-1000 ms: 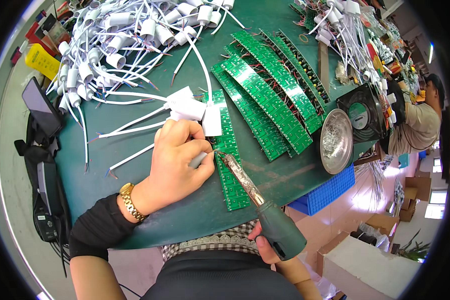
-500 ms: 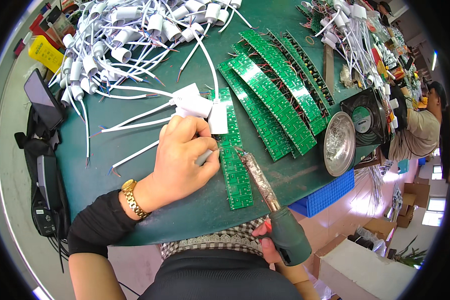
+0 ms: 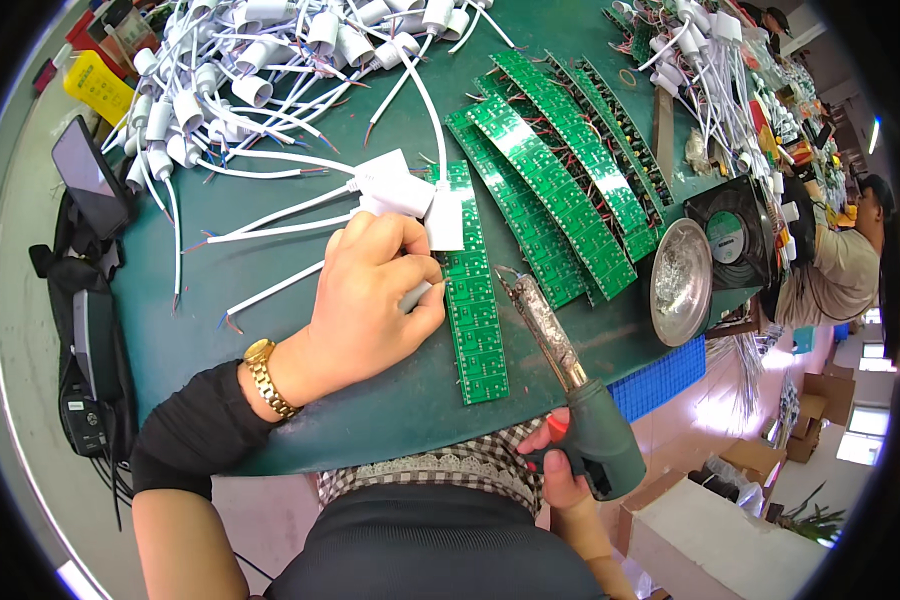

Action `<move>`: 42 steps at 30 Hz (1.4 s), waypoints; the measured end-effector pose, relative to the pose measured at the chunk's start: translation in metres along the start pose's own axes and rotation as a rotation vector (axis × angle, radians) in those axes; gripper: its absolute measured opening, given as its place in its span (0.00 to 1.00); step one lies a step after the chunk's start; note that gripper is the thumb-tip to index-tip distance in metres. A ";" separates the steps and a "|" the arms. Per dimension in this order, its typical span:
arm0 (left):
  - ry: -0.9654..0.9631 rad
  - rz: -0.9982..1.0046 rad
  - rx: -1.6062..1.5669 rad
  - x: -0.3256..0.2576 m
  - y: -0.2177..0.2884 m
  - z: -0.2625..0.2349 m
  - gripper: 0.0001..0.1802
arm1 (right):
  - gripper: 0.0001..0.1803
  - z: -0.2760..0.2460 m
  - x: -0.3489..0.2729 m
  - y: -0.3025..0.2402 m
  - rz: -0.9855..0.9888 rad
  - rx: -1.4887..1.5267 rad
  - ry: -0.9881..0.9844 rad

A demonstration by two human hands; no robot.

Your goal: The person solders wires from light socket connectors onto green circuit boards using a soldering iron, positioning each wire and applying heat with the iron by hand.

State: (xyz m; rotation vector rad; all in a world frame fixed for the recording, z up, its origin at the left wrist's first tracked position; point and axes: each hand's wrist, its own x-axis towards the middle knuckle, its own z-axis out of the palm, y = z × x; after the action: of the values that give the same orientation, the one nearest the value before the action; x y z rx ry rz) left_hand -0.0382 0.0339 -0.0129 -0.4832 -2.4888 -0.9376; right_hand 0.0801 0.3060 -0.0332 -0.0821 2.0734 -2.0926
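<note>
My left hand (image 3: 372, 292), with a gold watch at the wrist, is closed in a pinch on a white cable (image 3: 416, 296) at the left edge of a narrow green circuit board (image 3: 478, 345). Its wire end is too small to make out. White lamp holders (image 3: 394, 186) with cables lie just beyond my fingers, one of them across the board's far part. My right hand (image 3: 560, 465) grips a green soldering gun (image 3: 605, 435) with a red trigger. The gun's tip is right of the board, apart from it.
More green circuit boards (image 3: 550, 175) overlap to the right. A metal dish (image 3: 681, 283) stands by a black fan (image 3: 727, 235). White lamp holders (image 3: 255, 88) pile up at the far left, near a phone (image 3: 90, 175). A person (image 3: 838, 262) sits at the far right.
The soldering gun's tip has moved from over the board to the right of it, with my right hand shifting right. My left hand keeps its pinch at the board's edge.
</note>
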 end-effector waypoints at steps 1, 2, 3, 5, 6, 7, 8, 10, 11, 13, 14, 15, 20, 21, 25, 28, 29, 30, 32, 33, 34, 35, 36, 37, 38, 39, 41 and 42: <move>-0.002 -0.003 -0.002 -0.001 0.000 -0.001 0.08 | 0.29 0.000 0.001 -0.001 -0.004 0.008 -0.007; 0.005 -0.002 0.007 -0.001 0.001 -0.001 0.08 | 0.29 -0.001 0.001 -0.001 -0.008 0.017 -0.013; 0.013 0.001 0.014 -0.001 0.001 -0.002 0.09 | 0.29 -0.001 0.001 -0.002 -0.006 0.014 -0.011; 0.002 0.009 0.020 -0.001 0.002 -0.003 0.09 | 0.29 -0.001 0.001 -0.003 -0.022 0.006 -0.028; -0.008 0.020 0.027 -0.001 0.002 -0.002 0.09 | 0.29 -0.002 0.000 -0.002 -0.021 0.004 -0.024; -0.010 0.022 0.023 -0.001 0.002 -0.002 0.09 | 0.29 -0.002 -0.001 -0.001 -0.019 0.001 -0.024; -0.014 0.051 0.032 0.000 0.002 -0.001 0.10 | 0.28 -0.003 -0.002 -0.001 -0.018 -0.002 -0.024; -0.020 0.078 0.048 -0.001 0.002 -0.003 0.11 | 0.28 -0.003 -0.002 -0.001 -0.030 -0.010 -0.038; -0.015 0.076 0.051 -0.002 0.002 -0.003 0.11 | 0.27 -0.003 -0.002 -0.001 -0.043 -0.022 -0.051; -0.013 0.079 0.048 -0.002 0.003 -0.003 0.12 | 0.27 -0.004 -0.002 0.000 -0.069 -0.050 -0.054; -0.028 0.074 0.057 -0.002 0.003 -0.004 0.12 | 0.26 -0.005 -0.002 0.001 -0.096 -0.080 -0.062; -0.043 0.069 0.066 -0.003 0.003 -0.004 0.12 | 0.26 -0.006 -0.002 0.001 -0.095 -0.080 -0.059; -0.058 0.073 0.050 -0.002 0.003 -0.006 0.12 | 0.23 -0.013 -0.004 0.000 -0.055 -0.177 -0.127; -0.064 0.085 0.060 -0.002 0.004 -0.007 0.12 | 0.23 -0.013 -0.007 0.002 -0.054 -0.177 -0.127; -0.064 0.111 0.080 -0.002 0.002 -0.006 0.12 | 0.22 -0.012 -0.012 0.007 -0.040 -0.172 -0.127; -0.073 0.103 0.070 -0.002 0.002 -0.006 0.12 | 0.21 -0.013 -0.008 0.007 -0.115 -0.292 -0.166; -0.077 0.092 0.092 -0.002 0.004 -0.007 0.12 | 0.22 -0.013 -0.006 0.006 -0.170 -0.368 -0.185; -0.081 0.082 0.114 -0.002 0.005 -0.007 0.12 | 0.22 -0.013 -0.006 0.008 -0.168 -0.368 -0.183; -0.067 0.089 0.109 -0.002 0.004 -0.005 0.12 | 0.21 -0.013 -0.005 0.010 -0.194 -0.389 -0.194; -0.053 0.094 0.106 -0.002 0.004 -0.004 0.12 | 0.21 -0.011 -0.003 0.008 -0.194 -0.387 -0.193; -0.054 0.094 0.107 -0.002 0.003 -0.004 0.12 | 0.21 -0.007 0.000 0.003 -0.182 -0.399 -0.182; -0.058 0.094 0.113 -0.003 0.003 -0.004 0.12 | 0.21 -0.005 0.001 0.001 -0.171 -0.411 -0.173; -0.058 0.092 0.115 -0.003 0.003 -0.005 0.12 | 0.21 -0.006 0.001 0.001 -0.171 -0.413 -0.174; -0.055 0.090 0.115 -0.003 0.003 -0.005 0.12 | 0.20 -0.008 0.001 0.001 -0.165 -0.457 -0.205; -0.057 0.093 0.110 -0.003 0.003 -0.005 0.12 | 0.19 -0.009 0.001 0.003 -0.159 -0.500 -0.236; -0.055 0.096 0.107 -0.003 0.003 -0.005 0.12 | 0.19 -0.009 0.001 0.005 -0.162 -0.502 -0.243; -0.055 0.094 0.119 -0.002 0.003 -0.005 0.12 | 0.17 -0.009 -0.003 0.009 -0.146 -0.471 -0.215; -0.065 0.097 0.126 -0.002 0.004 -0.005 0.12 | 0.17 -0.010 -0.005 0.010 -0.147 -0.471 -0.221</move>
State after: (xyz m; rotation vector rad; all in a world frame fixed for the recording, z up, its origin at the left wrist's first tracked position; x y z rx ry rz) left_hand -0.0338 0.0331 -0.0088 -0.5956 -2.5380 -0.7333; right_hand 0.0846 0.3165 -0.0433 -0.5201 2.4260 -1.5332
